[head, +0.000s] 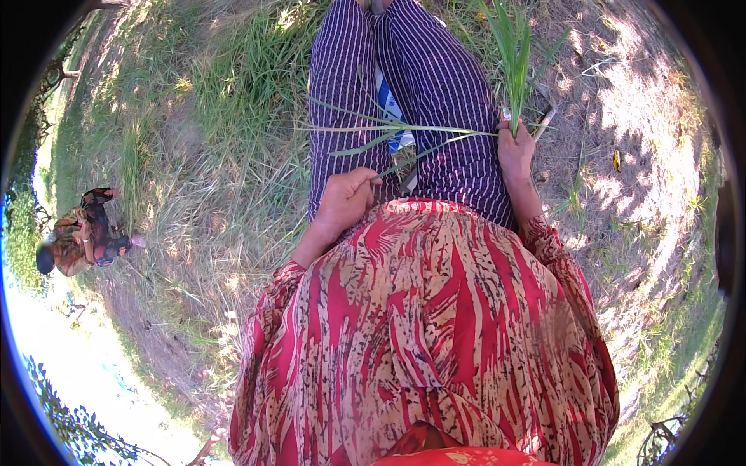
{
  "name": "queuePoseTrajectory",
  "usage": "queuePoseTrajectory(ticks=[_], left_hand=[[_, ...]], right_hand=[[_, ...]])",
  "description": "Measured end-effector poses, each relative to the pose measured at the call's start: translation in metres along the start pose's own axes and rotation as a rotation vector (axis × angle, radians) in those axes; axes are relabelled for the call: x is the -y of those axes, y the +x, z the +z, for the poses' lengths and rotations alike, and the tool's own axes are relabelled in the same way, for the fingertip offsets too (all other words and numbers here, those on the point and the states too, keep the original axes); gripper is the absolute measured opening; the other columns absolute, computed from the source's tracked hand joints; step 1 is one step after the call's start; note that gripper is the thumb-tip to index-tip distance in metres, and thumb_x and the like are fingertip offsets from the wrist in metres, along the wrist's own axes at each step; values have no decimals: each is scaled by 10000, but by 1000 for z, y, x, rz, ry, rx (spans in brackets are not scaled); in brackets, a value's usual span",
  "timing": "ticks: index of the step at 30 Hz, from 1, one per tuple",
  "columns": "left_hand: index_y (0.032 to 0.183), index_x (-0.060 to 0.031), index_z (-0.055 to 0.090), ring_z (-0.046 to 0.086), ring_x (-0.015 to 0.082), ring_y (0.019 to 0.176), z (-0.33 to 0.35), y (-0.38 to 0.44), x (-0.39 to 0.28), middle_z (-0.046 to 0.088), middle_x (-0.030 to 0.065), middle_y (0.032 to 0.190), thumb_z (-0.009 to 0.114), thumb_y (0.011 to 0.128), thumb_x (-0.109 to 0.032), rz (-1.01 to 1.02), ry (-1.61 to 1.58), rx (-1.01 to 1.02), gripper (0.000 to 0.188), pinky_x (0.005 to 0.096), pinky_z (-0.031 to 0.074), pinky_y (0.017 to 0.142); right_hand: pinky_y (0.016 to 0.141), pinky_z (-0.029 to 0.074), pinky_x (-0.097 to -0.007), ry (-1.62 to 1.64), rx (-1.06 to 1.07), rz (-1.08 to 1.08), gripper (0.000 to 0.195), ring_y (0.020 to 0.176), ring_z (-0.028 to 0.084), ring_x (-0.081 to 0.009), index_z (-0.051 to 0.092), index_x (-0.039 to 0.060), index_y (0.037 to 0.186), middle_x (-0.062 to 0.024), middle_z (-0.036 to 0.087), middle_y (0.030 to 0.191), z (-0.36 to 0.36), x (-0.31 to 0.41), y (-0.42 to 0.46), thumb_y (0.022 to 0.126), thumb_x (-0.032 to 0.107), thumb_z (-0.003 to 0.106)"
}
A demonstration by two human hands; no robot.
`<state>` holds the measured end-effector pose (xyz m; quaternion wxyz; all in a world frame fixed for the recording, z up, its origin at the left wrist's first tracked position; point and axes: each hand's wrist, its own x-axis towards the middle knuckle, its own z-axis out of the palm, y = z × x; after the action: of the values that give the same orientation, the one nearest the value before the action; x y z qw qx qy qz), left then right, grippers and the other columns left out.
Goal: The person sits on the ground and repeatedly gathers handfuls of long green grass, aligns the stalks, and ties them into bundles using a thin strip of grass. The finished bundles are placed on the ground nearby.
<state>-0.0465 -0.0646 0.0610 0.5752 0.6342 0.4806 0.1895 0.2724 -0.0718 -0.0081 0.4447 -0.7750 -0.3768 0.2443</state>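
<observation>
My right hand (516,152) is closed around the lower ends of a bunch of long green grass blades (514,64), which point away from me beside my right thigh. From that hand a grass stalk (440,129) with spreading leaves reaches leftward across my lap. One of its leaves (417,157) runs to my left hand (348,197), which pinches its end between thumb and fingers above my left thigh. Just beyond the right hand a thin, curved, stick-like object (545,121) shows; what it is cannot be settled.
Blue and white printed sheeting (391,108) shows between my striped trouser legs (451,93). A small dark flat object (409,182) lies near my lap. Thick grass (256,76) grows ahead on the left. Another person (87,233) sits on the ground farther left. A yellow leaf (616,161) lies to the right.
</observation>
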Motion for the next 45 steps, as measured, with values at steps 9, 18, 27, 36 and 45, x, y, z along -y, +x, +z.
queuePoseTrajectory(ticks=[9, 18, 27, 36, 45], left_hand=[[1072, 11, 550, 581, 108, 629, -36, -7, -3, 597, 126, 976, 491, 853, 10, 98, -44, -809, 227, 223, 482, 550], [1134, 26, 531, 624, 133, 811, -9, 1, -15, 621, 95, 944, 524, 872, -9, 139, -202, -245, 264, 235, 510, 712], [1120, 4, 540, 573, 108, 701, 15, 81, 5, 608, 51, 906, 556, 890, -144, 26, -710, -140, 274, 243, 473, 633], [883, 1, 627, 527, 62, 579, 25, 85, 19, 585, 12, 681, 599, 853, -119, 20, -674, -208, 127, 192, 428, 532], [888, 6, 614, 550, 91, 588, 22, 83, 19, 617, 47, 745, 552, 875, -93, -27, -727, -118, 118, 200, 459, 554]], right_hand=[[471, 365, -223, 290, -17, 163, 127, 525, 481, -63, 599, 18, 792, -7, 542, 603, -7, 9, -3, 799, 7, 473], [396, 308, -170, 1022, 286, 242, 126, 452, 400, -32, 555, 1, 981, -78, 590, 713, 24, 87, -28, 874, 19, 493], [450, 359, -187, 798, 565, 354, 118, 507, 437, -42, 555, 15, 964, -35, 589, 730, 71, 85, -62, 873, 42, 486], [439, 334, -180, 626, 674, 320, 116, 495, 421, -27, 568, 16, 985, -29, 584, 726, 78, 75, -64, 893, 65, 518], [406, 309, -180, 832, 876, 495, 111, 447, 413, -45, 569, 31, 960, -58, 600, 717, 75, 59, -54, 852, 54, 578]])
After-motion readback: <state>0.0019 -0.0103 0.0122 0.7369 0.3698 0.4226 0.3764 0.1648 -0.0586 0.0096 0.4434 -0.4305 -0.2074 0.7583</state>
